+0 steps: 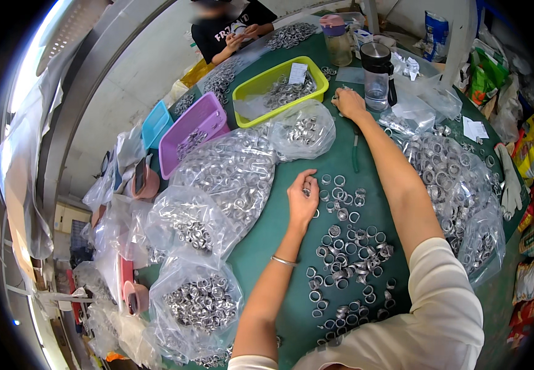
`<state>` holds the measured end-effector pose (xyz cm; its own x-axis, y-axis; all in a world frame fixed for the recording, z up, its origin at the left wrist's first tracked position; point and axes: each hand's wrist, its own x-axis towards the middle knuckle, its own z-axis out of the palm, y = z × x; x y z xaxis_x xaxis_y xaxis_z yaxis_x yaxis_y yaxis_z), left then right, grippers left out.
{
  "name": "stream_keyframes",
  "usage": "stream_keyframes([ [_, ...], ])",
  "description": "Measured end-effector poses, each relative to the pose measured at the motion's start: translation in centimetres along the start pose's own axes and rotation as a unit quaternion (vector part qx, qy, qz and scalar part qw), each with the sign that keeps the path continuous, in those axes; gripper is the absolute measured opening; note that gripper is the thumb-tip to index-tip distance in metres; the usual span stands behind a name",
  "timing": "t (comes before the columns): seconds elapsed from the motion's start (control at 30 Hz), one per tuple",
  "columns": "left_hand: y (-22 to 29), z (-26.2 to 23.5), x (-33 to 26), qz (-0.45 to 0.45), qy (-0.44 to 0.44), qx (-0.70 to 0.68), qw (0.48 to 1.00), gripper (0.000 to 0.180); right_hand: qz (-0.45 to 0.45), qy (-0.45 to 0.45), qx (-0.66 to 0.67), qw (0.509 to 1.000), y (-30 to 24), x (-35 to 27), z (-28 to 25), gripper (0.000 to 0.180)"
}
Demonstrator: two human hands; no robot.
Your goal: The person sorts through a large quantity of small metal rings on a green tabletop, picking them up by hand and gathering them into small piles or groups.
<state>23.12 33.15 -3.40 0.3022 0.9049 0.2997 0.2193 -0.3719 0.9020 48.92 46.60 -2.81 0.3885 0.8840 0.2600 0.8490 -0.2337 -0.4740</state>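
My left hand (302, 192) is curled over the green tabletop, with a silver metal ring (306, 192) showing at its closed fingers. Just right of it lie loose metal rings (339, 196); a larger spread of them (350, 253) covers the table nearer my body. My right arm stretches far forward. Its hand (348, 102) is closed low over the table, between the yellow-green basket and a clear jug; what its fingertips hold is too small to make out. A green slim tool (355, 153) lies on the table below that hand.
Plastic bags full of rings (230, 172) crowd the left, another heap (448, 179) the right. Beyond stand a yellow-green basket (239, 92), a purple basket (167, 151), a blue basket (153, 126), a lidded jug (376, 77) and a pink-topped bottle (339, 46). A co-worker (233, 28) sits across.
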Motion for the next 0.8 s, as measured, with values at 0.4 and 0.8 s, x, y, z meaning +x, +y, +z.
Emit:
stream_keyframes([
  [0.4, 0.0, -0.1, 0.0, -0.005, 0.0, 0.009, 1.0, 0.019, 0.199, -0.048, 0.719, 0.665, -0.5, -1.0, -3.0, 0.02],
  [0.8, -0.1, 0.0, 0.3, 0.045, 0.013, 0.033, 0.998, 0.018, 0.224, -0.111, 0.814, 0.525, -0.6, -3.8, -5.3, 0.046],
])
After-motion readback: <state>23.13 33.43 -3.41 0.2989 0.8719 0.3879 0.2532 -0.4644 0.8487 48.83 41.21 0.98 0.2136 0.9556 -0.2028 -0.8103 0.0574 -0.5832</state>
